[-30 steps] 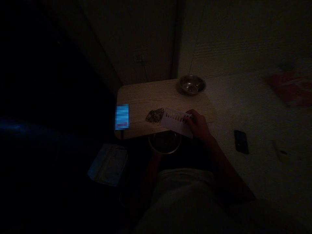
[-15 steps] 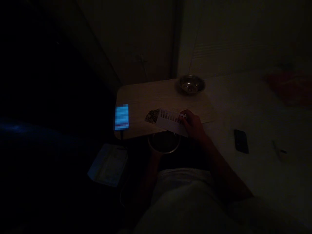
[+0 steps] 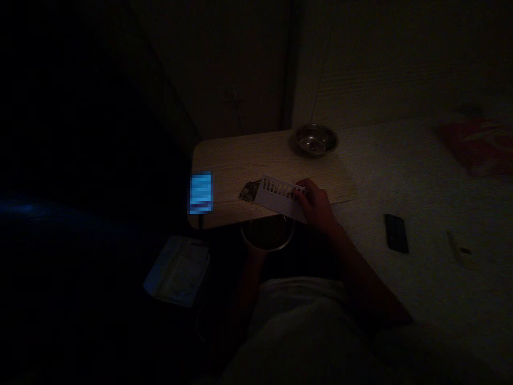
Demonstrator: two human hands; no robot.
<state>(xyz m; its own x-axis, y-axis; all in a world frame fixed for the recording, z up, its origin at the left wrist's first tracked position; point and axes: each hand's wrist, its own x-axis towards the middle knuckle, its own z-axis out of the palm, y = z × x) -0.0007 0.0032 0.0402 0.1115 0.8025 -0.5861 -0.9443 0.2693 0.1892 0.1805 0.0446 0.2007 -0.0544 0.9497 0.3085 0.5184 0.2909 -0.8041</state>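
Observation:
My right hand (image 3: pixel 317 207) grips the right end of a white slotted plate (image 3: pixel 276 202), a flat piece with a row of slots along its upper edge. The plate's left end touches a small heap of dark, speckled bits (image 3: pixel 249 191) on the small wooden table (image 3: pixel 224 158). Just below the table's front edge, my left hand (image 3: pixel 256 255) holds a round metal bowl (image 3: pixel 267 248) by its near side. Its fingers are mostly hidden under the bowl in the dimness. The bowl's inside is too dark to make out.
A second metal bowl (image 3: pixel 316 140) stands at the table's back right. A lit, blurred screen (image 3: pixel 201 192) is at the left edge. A pale packet (image 3: pixel 178 271) lies lower left. To the right, a dark phone (image 3: pixel 396 233) and red cloth-like item (image 3: pixel 481 144) lie on a light surface.
The slotted plate and my right hand have shifted very slightly left. The bowl in my left hand has also moved a little left. Otherwise the scene looks the same.

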